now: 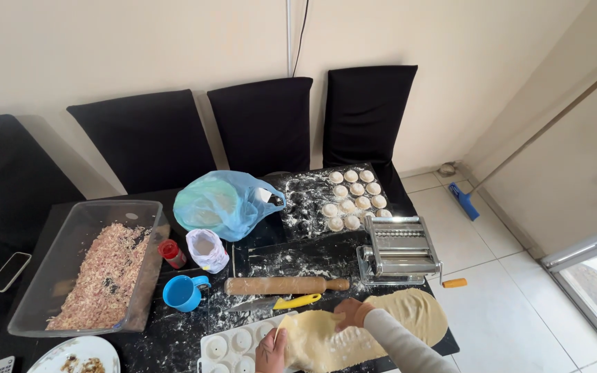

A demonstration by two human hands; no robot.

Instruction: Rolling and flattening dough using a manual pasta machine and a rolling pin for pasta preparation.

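A thin sheet of pale dough [409, 314] lies across the near right part of the black floured table [298, 262]. My right hand [350, 312] pinches a fold of it near its middle. My left hand [271, 351] holds the sheet's left end over a white mould tray with round cups [233, 344]. Just beyond the dough lie a wooden rolling pin [285, 284] and a knife with a yellow handle [281, 302].
A metal pasta roller [399, 255] stands at the right edge. Several round dough pieces [354, 197] lie behind it. A clear tub of minced filling [98, 273], blue cup [182, 292], red jar [171, 253], small flour bag [207, 250] and blue plastic bag [222, 204] sit left. Black chairs [260, 124] line the wall.
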